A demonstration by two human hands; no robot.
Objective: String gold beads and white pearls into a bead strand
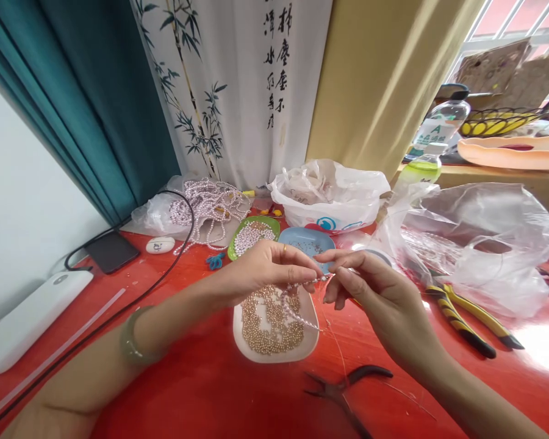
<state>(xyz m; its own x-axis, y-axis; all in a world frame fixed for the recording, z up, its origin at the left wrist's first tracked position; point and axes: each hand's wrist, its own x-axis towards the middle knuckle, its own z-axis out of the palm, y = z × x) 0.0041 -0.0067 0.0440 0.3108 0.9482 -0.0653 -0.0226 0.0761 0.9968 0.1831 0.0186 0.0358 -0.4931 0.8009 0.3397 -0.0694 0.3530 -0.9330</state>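
My left hand [274,265] pinches a strand of small pale pink beads [297,317], whose free end hangs down over a white dish [238,341] of gold beads [268,332]. Thumb and fingers of my right hand [366,280] close together at the strand's end, just right of the left fingertips; a thin thread [333,335] runs down from there. What exactly the right fingers pinch is too small to be sure of, though it appears to be the thread. Below the hands lie black-handled pliers [343,390] on the red table [201,378].
Behind the hands stand a green dish [232,249] of pink beads and a blue dish [322,239]. Bead strands [205,204], a plastic bag [324,201] and another clear bag [507,244] lie further back. Yellow-black pliers [471,317] lie right; a phone [112,251] and black cable [165,277] left.
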